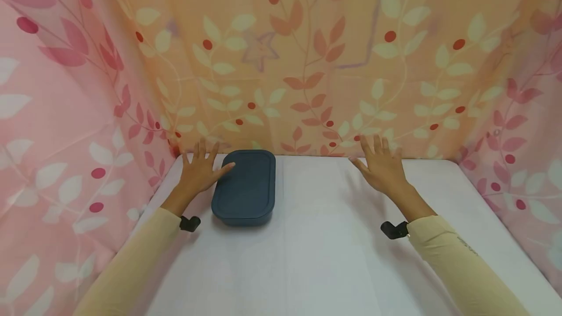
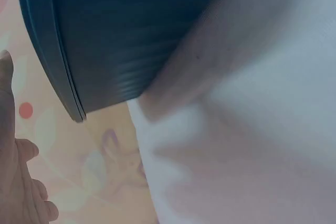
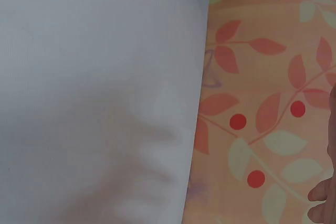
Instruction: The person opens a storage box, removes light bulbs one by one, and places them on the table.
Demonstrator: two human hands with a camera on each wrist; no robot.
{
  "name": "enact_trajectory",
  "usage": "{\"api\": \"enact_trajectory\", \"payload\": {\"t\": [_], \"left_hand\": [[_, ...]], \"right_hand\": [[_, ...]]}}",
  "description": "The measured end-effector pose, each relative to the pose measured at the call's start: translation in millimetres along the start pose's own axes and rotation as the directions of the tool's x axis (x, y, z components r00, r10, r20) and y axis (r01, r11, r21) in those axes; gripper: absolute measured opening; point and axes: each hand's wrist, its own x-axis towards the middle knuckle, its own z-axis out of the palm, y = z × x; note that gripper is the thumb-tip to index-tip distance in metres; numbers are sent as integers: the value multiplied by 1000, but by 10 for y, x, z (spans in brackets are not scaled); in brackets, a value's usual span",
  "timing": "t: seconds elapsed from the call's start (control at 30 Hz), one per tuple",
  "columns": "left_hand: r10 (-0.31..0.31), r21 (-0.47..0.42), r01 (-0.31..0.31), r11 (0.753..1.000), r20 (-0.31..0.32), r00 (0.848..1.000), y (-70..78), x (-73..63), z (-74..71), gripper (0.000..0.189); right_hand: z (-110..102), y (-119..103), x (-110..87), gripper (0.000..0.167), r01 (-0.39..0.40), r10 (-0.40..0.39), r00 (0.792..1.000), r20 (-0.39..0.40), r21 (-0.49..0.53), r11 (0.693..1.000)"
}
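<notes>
A dark blue rectangular container point(image 1: 246, 187) with its lid on stands on the white table, left of the middle. Beside it, my left hand point(image 1: 199, 172) is spread with straight fingers, and its thumb overlaps the lid's left edge in the head view. The left wrist view shows the container's ribbed side point(image 2: 121, 35) close up, with part of the hand at the left border. My right hand point(image 1: 384, 167) is held over the table's right half, fingers spread and nothing in them; its shadow falls on the white surface. Only some fingertips point(image 3: 319, 203) show in the right wrist view.
The white table point(image 1: 316, 247) ends at an orange leaf-patterned cloth point(image 1: 303, 87) at the back. Pink patterned cloth walls point(image 1: 66, 126) rise on the left and right. Each wrist carries a small black camera mount point(image 1: 395, 230).
</notes>
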Motion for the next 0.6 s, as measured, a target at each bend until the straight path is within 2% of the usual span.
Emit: {"api": "enact_trajectory", "payload": {"t": [0.33, 0.5, 0.6], "left_hand": [[-48, -74, 53, 996, 64, 997, -129, -72, 5, 93], [-58, -88, 65, 994, 76, 995, -203, -147, 5, 83], [-62, -110, 70, 991, 77, 995, -232, -200, 8, 78]], "right_hand": [[143, -512, 30, 86, 83, -85, 996, 30, 56, 995], [238, -820, 44, 82, 139, -146, 989, 37, 145, 980], [308, -987, 56, 78, 143, -157, 986, 49, 221, 965]]}}
